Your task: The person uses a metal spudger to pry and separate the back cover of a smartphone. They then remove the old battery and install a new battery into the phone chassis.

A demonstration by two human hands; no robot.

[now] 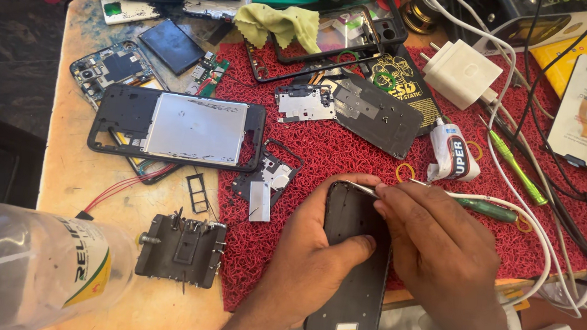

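Near edge: left hand (313, 260) grips black phone frame (351, 271) on red mat (352, 149), thumb across it. Right hand (443, 251) pinches thin metal tool (366, 188) against frame's far edge (tip hidden). Left: clear plastic bottle (18, 268). Farther left: second frame with silver plate (179, 127). Far: yellow cloth (278, 24), white charger (462, 72).

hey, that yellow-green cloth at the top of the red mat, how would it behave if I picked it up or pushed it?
The yellow-green cloth lies crumpled in soft folds, so it would probably hang limp when lifted. It looks thin, so likely very light. Pushed, it would probably bunch up rather than slide, since the red mat looks coarse, and it could snag the black phone frame it partly covers.
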